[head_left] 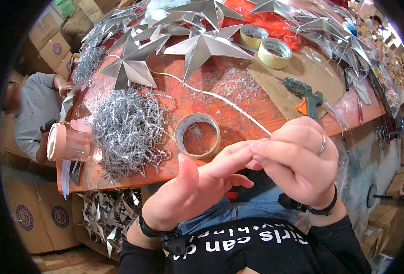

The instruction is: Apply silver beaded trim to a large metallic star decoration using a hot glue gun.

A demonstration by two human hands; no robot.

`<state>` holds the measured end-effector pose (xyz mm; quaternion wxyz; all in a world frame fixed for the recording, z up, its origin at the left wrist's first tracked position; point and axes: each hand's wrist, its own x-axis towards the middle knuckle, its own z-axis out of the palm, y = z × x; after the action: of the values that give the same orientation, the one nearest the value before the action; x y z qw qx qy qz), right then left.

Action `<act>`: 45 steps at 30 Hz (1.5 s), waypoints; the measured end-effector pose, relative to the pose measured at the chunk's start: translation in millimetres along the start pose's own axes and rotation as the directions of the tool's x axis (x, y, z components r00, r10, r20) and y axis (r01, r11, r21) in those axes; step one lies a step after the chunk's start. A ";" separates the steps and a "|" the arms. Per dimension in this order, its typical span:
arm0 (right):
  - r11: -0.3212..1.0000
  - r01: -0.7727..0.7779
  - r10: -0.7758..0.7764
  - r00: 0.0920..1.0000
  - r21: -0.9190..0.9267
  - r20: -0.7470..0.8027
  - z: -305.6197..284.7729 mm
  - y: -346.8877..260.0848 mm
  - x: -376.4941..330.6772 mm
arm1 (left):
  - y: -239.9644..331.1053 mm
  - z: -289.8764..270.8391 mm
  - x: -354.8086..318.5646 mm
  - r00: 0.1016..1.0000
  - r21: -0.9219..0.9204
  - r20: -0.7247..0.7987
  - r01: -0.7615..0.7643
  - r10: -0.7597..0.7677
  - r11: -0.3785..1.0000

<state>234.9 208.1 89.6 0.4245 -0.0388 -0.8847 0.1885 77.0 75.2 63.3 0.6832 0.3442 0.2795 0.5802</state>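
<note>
My left hand [197,182] is held palm up over the table's near edge, thumb raised and index finger stretched out. At that finger's tip, my right hand [302,157] pinches with thumb and fingers. Whatever sits in the pinch is too small or hidden to make out. Just beyond my left hand lies a roll of tape [179,137]. A thin white cord [211,94] runs across the table and passes out of sight behind my right hand. Past that hand, a dark green glue gun [305,91] with an orange trigger rests on a cardboard sheet [275,89].
A tangle of silver tinsel [129,132] lies on the left, beside a pink lidded cup [71,142]. Silver stars [199,51] and two yellowish tape rolls [275,53] spread across the back. A box of small stars [108,219] stands below. Another person [37,112] works at left.
</note>
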 end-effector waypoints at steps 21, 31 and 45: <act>0.964 -0.198 0.228 0.958 0.176 -0.173 11.4 3.6 -14.5 | -7.8 -2.5 2.8 0.992 -0.284 0.093 -0.053 0.082 0.957; 0.859 -0.362 0.439 0.884 0.361 -0.158 -4.1 3.0 -14.0 | -7.7 -12.9 4.4 0.962 -0.285 0.123 -0.201 0.243 0.937; 0.991 -0.128 0.129 0.991 0.024 -0.035 -8.6 -3.1 -7.3 | -4.3 -8.0 1.7 0.956 -0.023 0.092 -0.278 0.279 0.960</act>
<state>246.4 206.1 90.2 0.4279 -0.0945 -0.8704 0.2244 73.7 77.6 55.1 0.6087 0.4041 0.1929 0.6549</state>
